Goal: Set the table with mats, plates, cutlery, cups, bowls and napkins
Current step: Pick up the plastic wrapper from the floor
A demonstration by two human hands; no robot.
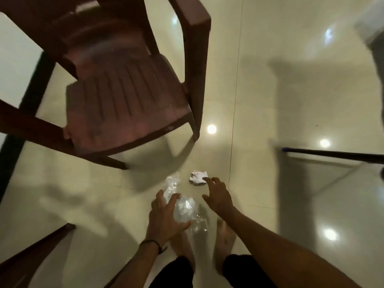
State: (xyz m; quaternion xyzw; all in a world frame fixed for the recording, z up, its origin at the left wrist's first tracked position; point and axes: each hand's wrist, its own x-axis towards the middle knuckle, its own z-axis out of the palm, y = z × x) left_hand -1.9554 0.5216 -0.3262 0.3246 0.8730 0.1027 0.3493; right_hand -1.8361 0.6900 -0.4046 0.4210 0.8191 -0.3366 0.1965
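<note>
I look down at a glossy tiled floor. My left hand (165, 217) grips a crumpled clear plastic wrapper (184, 208) held just above my bare feet. My right hand (218, 194) reaches forward with fingers spread, its fingertips at the near edge of a small crumpled white paper (196, 177) that lies on the floor. That hand holds nothing. No mats, plates, cutlery, cups or bowls are in view.
A dark red plastic armchair (124, 96) stands at the upper left, its front leg close to the paper. Another chair's arm (31, 258) shows at the lower left. A thin dark pole (332, 153) crosses the right side above the floor. A dark table leg (20, 113) runs down the left.
</note>
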